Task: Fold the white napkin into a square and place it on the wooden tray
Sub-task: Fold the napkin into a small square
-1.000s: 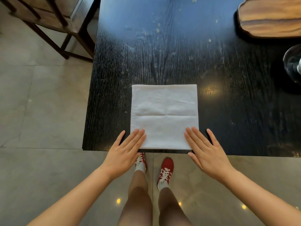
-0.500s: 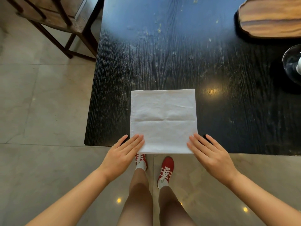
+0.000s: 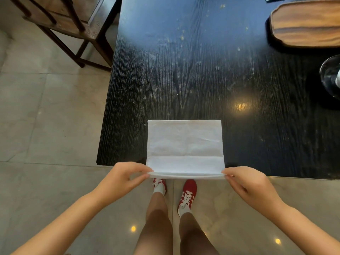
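Observation:
The white napkin (image 3: pixel 184 144) lies on the black table (image 3: pixel 193 70) at its near edge, with creases across it. Its near edge is lifted off the table and hangs just past the table's front. My left hand (image 3: pixel 122 178) pinches the napkin's near left corner between thumb and fingers. My right hand (image 3: pixel 247 183) pinches the near right corner the same way. The wooden tray (image 3: pixel 303 23) sits at the far right of the table, partly cut off by the frame.
A glass object (image 3: pixel 331 78) stands at the table's right edge, below the tray. A wooden chair (image 3: pixel 64 21) stands left of the table on the tiled floor. My legs and red shoes (image 3: pixel 186 195) are below the table's front edge.
Both hands went from lying flat beside the napkin's near corners to pinching those corners. The near edge has lifted off the table and the napkin has slid toward me.

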A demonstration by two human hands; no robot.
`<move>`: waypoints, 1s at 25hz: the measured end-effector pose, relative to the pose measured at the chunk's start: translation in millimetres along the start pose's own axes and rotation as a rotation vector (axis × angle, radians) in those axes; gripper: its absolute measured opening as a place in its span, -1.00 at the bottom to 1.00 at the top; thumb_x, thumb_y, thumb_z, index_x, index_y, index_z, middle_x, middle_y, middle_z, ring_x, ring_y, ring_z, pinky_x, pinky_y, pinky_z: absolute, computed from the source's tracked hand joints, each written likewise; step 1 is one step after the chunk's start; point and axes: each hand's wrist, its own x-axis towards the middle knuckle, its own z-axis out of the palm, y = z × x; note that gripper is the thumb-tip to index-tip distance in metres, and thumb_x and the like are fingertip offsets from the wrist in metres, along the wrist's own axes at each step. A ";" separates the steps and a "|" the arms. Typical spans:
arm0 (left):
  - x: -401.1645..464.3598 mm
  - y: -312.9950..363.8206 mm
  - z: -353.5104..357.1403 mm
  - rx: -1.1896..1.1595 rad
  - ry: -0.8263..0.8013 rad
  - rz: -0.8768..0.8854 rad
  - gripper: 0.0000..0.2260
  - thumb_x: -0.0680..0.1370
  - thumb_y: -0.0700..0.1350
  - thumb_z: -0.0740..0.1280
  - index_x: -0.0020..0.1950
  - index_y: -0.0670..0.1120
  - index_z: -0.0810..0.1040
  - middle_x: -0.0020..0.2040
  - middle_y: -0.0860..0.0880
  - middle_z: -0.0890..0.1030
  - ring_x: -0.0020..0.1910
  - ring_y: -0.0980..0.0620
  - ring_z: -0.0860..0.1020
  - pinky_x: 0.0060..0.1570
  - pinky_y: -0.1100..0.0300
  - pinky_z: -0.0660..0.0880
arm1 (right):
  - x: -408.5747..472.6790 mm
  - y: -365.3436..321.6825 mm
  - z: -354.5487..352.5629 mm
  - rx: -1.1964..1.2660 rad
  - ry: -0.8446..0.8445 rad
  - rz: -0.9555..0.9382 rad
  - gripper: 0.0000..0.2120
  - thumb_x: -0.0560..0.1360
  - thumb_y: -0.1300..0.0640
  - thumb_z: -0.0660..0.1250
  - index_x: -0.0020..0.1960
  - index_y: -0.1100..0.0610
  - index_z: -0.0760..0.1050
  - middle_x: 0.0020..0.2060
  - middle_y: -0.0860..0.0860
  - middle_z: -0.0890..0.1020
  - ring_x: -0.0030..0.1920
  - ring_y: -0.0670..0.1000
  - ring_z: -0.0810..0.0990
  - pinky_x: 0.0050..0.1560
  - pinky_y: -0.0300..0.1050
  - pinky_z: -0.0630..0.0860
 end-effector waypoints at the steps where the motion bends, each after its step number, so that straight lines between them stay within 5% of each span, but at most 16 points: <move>1: 5.0 6.1 -3.2 -0.077 0.074 -0.061 -0.76 0.48 0.15 0.32 -0.03 0.04 0.65 -0.12 0.24 0.67 -0.06 0.25 0.60 -0.03 0.38 0.51 | 4.9 -3.4 -2.9 0.063 0.045 0.074 -0.63 0.58 -0.04 0.10 -0.05 0.16 0.59 -0.23 -0.03 0.67 -0.18 -0.12 0.61 -0.07 -0.34 0.49; 2: 10.8 11.9 -5.3 -0.156 0.154 -0.110 -0.89 0.47 0.01 0.38 -0.04 0.05 0.64 -0.13 0.20 0.68 -0.08 0.23 0.62 -0.04 0.37 0.52 | 11.2 -6.3 -6.3 0.125 0.096 0.143 -0.65 0.56 -0.04 0.14 -0.05 0.17 0.60 -0.21 -0.06 0.65 -0.15 -0.14 0.60 -0.05 -0.38 0.49; 5: 27.5 27.2 -3.1 -0.305 0.366 -0.181 -0.84 0.47 -0.24 0.38 -0.04 -0.01 0.65 -0.10 0.09 0.68 -0.10 0.16 0.63 -0.08 0.35 0.54 | 35.4 -15.3 -12.7 0.256 0.261 0.305 -0.72 0.47 0.02 0.24 -0.03 0.21 0.58 -0.17 -0.02 0.62 -0.07 -0.14 0.57 -0.02 -0.45 0.47; 10: 62.8 31.0 6.2 -0.274 0.553 -0.169 -0.87 0.50 -0.24 0.35 0.00 -0.07 0.62 -0.08 0.03 0.63 -0.07 0.13 0.57 -0.06 0.35 0.49 | 75.6 -15.3 -1.2 0.321 0.379 0.516 -0.87 0.49 0.16 0.32 -0.01 0.18 0.54 -0.09 0.02 0.59 -0.07 -0.10 0.54 -0.12 -0.37 0.49; 16: 101.5 6.3 23.0 -0.088 0.659 -0.213 -0.90 0.51 -0.20 0.34 -0.03 -0.07 0.62 -0.13 0.05 0.57 -0.12 0.10 0.49 -0.07 0.24 0.44 | 117.6 25.1 25.9 0.051 0.307 0.547 -0.94 0.48 0.17 0.31 -0.14 0.15 0.54 -0.14 -0.05 0.47 -0.07 -0.05 0.43 -0.10 -0.16 0.45; 21: 113.9 -6.8 34.5 0.033 0.743 -0.202 -0.93 0.47 -0.21 0.38 -0.08 -0.12 0.64 0.07 -0.03 0.50 0.14 0.08 0.37 0.15 0.34 0.30 | 118.6 36.9 37.5 -0.051 0.291 0.557 -0.90 0.49 0.16 0.27 -0.14 0.12 0.55 -0.16 0.03 0.60 -0.09 -0.04 0.43 0.07 -0.02 0.31; 25: 123.2 -8.9 30.0 0.056 0.690 -0.139 -0.91 0.48 -0.27 0.34 -0.13 -0.12 0.61 -0.14 0.02 0.58 -0.07 0.08 0.47 -0.04 0.22 0.43 | 118.9 43.2 41.6 -0.106 0.314 0.530 -0.90 0.48 0.17 0.27 -0.17 0.11 0.55 -0.20 0.03 0.60 -0.11 0.02 0.49 0.07 -0.03 0.28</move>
